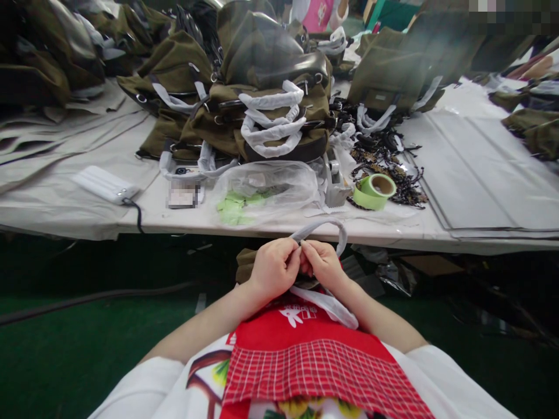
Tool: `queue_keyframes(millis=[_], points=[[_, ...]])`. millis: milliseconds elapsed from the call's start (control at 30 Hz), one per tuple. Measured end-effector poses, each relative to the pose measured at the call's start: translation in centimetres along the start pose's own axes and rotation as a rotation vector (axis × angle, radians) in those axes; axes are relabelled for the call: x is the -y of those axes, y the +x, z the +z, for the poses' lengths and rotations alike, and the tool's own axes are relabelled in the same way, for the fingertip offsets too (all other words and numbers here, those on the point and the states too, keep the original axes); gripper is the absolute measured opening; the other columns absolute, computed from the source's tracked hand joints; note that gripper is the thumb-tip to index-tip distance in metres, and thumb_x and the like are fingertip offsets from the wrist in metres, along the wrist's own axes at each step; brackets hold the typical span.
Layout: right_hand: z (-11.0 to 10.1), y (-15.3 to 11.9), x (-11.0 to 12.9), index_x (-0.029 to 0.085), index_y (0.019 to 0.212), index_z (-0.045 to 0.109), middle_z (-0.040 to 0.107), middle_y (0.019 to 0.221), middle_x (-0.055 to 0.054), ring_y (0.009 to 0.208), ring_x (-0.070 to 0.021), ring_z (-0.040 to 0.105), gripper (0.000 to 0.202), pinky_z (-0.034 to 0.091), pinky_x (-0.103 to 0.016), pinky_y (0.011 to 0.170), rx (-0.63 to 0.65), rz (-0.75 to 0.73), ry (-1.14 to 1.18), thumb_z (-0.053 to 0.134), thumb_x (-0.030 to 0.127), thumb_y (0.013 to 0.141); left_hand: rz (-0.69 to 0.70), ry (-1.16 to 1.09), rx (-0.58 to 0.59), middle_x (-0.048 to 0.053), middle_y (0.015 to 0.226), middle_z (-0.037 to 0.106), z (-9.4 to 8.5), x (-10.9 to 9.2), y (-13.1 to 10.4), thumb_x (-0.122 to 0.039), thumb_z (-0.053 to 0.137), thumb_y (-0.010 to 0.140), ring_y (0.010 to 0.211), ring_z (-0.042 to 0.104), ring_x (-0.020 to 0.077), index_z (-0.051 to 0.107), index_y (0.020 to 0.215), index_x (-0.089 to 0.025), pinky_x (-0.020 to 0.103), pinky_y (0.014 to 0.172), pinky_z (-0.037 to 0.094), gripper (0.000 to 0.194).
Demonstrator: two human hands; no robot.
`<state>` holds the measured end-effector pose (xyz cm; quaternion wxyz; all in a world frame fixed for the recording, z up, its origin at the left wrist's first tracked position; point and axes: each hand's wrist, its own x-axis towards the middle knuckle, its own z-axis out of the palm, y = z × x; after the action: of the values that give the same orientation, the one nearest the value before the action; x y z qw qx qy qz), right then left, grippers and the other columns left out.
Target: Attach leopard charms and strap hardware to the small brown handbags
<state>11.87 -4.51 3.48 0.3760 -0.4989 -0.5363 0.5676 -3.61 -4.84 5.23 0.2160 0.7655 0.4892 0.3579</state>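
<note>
In front of my apron, at the table's near edge, both hands meet with their fingertips pinched together. My left hand point(276, 265) and my right hand point(322, 263) are closed, and what lies between the fingers is too small to name. Below and around them is an olive-green bag point(245, 265), mostly hidden by my hands and arms. One of its wrapped handles point(325, 224) arches up behind my fingers. A second pale wrapped strip point(334, 307) lies against my apron.
Olive bags with wrapped handles point(271, 137) are piled on the white table point(144, 215). Nearer lie a plastic bag point(279, 186) with green pieces, a green tape roll point(374, 191), dark tangled cords point(406, 186) and a white corded device point(105, 183). Another person point(318, 14) stands across the table.
</note>
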Motion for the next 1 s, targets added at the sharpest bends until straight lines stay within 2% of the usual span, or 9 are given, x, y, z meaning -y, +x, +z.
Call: queue_keyframes(millis=[200,333,433,533,600,700,767,867,1000], points=[[0.1,0.1,-0.1,0.020,0.056,0.050,0.050,0.041,0.003,0.031,-0.0070,0.038,0.054,0.028,-0.020,0.033,0.039,0.063,0.077,0.050,0.064,0.088,0.047,0.059,0.000,0.001,0.062,0.056,0.5,-0.1,-0.2,-0.019,0.045,0.092,0.059,0.052,0.0147,0.050,0.065,-0.020,0.028,0.062,0.039,0.028],[-0.1,0.3,-0.2,0.020,0.058,0.050,0.051,0.044,0.003,0.034,-0.0076,0.040,0.054,0.029,-0.020,0.034,0.134,0.083,0.076,0.047,0.064,0.089,0.000,0.025,0.047,0.003,0.064,0.060,-0.1,0.2,0.3,-0.024,0.043,0.094,0.062,0.056,0.0155,0.054,0.066,-0.020,0.028,0.064,0.043,0.030],[-0.4,0.4,-0.1,0.019,0.066,0.056,0.055,0.051,0.002,0.042,-0.0093,0.047,0.049,0.036,-0.021,0.043,0.209,0.018,-0.092,0.042,0.055,0.096,-0.124,-0.033,0.056,0.006,0.081,0.070,-1.0,1.2,1.1,-0.030,0.041,0.097,0.074,0.064,0.0176,0.064,0.086,-0.018,0.029,0.072,0.048,0.028],[-0.7,0.3,0.0,0.018,0.071,0.061,0.062,0.062,0.000,0.056,-0.0119,0.055,0.037,0.042,-0.024,0.057,0.219,-0.105,-0.466,0.048,0.040,0.097,-0.304,-0.034,0.066,0.007,0.098,0.073,-2.0,2.8,1.8,-0.030,0.046,0.094,0.073,0.066,0.0170,0.063,0.110,-0.017,0.031,0.077,0.051,0.027],[-0.8,0.3,-0.2,0.018,0.079,0.065,0.067,0.071,-0.002,0.065,-0.0149,0.060,0.023,0.044,-0.027,0.064,0.237,-0.124,-0.698,0.057,0.035,0.092,-0.388,0.036,0.145,0.007,0.098,0.074,-2.6,3.7,1.9,-0.031,0.053,0.090,0.070,0.066,0.0172,0.063,0.113,-0.017,0.031,0.079,0.052,0.029],[-0.4,0.2,-0.8,0.016,0.107,0.068,0.072,0.100,-0.010,0.090,-0.0222,0.067,0.022,0.049,-0.033,0.083,0.324,-0.133,-0.878,0.058,0.028,0.092,-0.378,0.178,0.317,0.009,0.105,0.073,-3.1,4.5,1.9,-0.032,0.061,0.083,0.090,0.070,0.0231,0.066,0.111,-0.017,0.033,0.086,0.051,0.032],[0.3,0.1,-1.2,0.013,0.123,0.063,0.067,0.121,-0.015,0.110,-0.0248,0.063,0.032,0.046,-0.037,0.097,0.380,-0.178,-0.897,0.052,0.023,0.095,-0.351,0.286,0.435,0.011,0.107,0.073,-3.2,4.7,1.9,-0.033,0.063,0.081,0.099,0.069,0.0271,0.067,0.108,-0.017,0.034,0.088,0.051,0.032],[1.4,-0.1,-1.6,0.013,0.136,0.054,0.057,0.140,-0.015,0.129,-0.0225,0.053,0.041,0.038,-0.036,0.111,0.496,-0.306,-0.831,0.047,0.016,0.096,-0.411,0.491,0.583,0.015,0.097,0.075,-3.1,4.8,1.9,-0.032,0.062,0.079,0.092,0.071,0.0308,0.070,0.098,-0.016,0.037,0.080,0.053,0.026],[1.9,0.8,-2.1,0.015,0.133,0.059,0.058,0.140,-0.012,0.130,-0.0221,0.053,0.039,0.039,-0.038,0.112,0.561,-0.360,-0.763,0.046,0.017,0.096,-0.386,0.585,0.624,0.016,0.088,0.075,-3.2,4.2,1.6,-0.029,0.056,0.083,0.086,0.071,0.0296,0.073,0.084,-0.017,0.035,0.075,0.052,0.021]])
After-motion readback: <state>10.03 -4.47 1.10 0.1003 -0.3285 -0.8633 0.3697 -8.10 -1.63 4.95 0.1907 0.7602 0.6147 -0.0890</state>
